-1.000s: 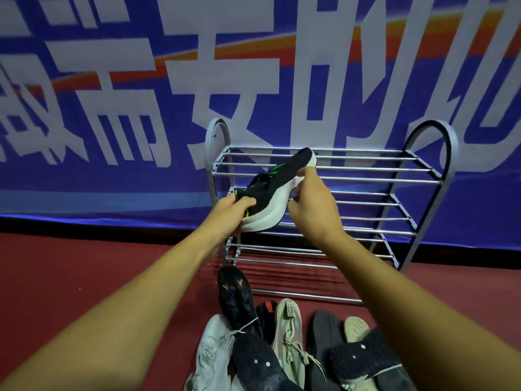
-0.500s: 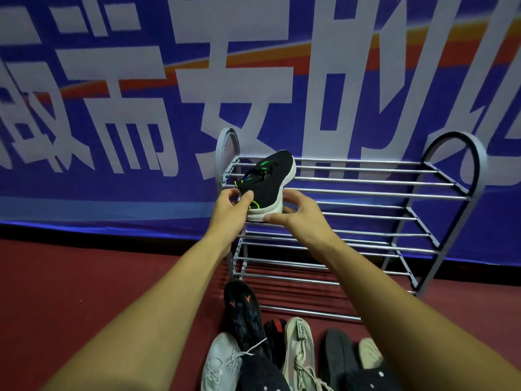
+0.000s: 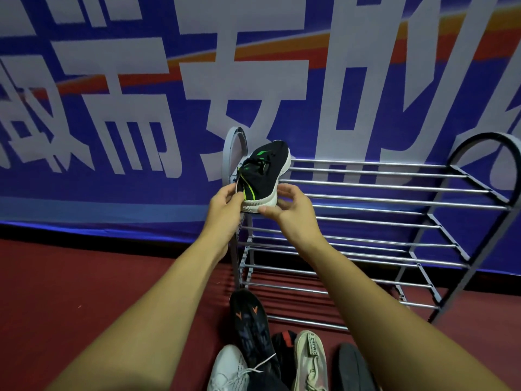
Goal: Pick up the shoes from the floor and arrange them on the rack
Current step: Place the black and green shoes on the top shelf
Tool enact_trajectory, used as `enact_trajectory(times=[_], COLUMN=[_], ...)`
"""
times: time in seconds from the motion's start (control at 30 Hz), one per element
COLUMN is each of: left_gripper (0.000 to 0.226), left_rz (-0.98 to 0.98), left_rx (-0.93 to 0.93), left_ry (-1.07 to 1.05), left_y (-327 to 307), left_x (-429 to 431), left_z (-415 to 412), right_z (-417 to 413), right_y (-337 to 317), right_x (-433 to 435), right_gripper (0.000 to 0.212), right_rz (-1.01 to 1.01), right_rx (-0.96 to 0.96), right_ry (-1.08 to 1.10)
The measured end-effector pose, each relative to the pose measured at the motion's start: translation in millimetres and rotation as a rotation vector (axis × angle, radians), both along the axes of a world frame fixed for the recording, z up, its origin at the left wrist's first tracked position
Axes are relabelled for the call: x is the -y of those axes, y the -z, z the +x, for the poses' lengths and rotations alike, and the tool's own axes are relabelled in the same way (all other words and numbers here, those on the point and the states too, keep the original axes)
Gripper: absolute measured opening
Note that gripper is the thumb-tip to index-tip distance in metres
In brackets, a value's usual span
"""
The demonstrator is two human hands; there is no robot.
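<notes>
A black sneaker with green stripes and a white sole (image 3: 267, 170) rests at the left end of the top shelf of a metal shoe rack (image 3: 394, 190), toe pointing to the wall. My left hand (image 3: 225, 204) grips its heel from the left. My right hand (image 3: 293, 210) holds the sole at the heel from the right and below. On the floor below lie several shoes: a black one with orange marks (image 3: 251, 328), a white sneaker (image 3: 228, 368), a beige lace-up (image 3: 310, 359) and a dark grey one (image 3: 352, 365).
The rack stands against a blue banner wall (image 3: 141, 108) with large white characters. Its lower shelves (image 3: 352, 249) hold nothing. Dark red carpet (image 3: 70, 292) spreads to the left of the rack and the shoe pile.
The sneaker has gone from tilted across the middle shelf up to the left end of the top shelf, turned toe-to-wall. Both hands followed it and now hold its heel.
</notes>
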State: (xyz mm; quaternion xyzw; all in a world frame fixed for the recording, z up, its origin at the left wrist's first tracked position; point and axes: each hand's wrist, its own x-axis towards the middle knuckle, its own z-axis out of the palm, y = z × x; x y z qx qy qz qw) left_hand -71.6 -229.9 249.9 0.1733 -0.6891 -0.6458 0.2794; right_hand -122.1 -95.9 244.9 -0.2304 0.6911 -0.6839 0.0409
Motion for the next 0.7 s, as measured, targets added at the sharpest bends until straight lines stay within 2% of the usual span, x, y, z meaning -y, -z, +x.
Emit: enact_trajectory(times=[0.1, 0.23, 0.4, 0.7], left_gripper=[0.032, 0.032, 0.019, 0.033], left_rz=[0.020, 0.028, -0.024, -0.102], left_rx=[-0.025, -0.035, -0.062, -0.110], left_ry=[-0.002, 0.012, 0.059, 0.038], left_y=[-2, -4, -3, -2], left_x=[0, -4, -2, -6], left_z=[-4, -4, 3, 13], right_z=[-4, -8, -12, -6], right_y=[3, -1, -1, 3], right_x=[5, 3, 10, 12], right_gripper=[0.054, 0.046, 0.033, 0.039], right_rz=[0.018, 0.031, 0.027, 0.034], right_rx=[-0.073, -0.073, -0.056, -0.047], right_ry=[0.042, 0.058, 0.116, 0.109])
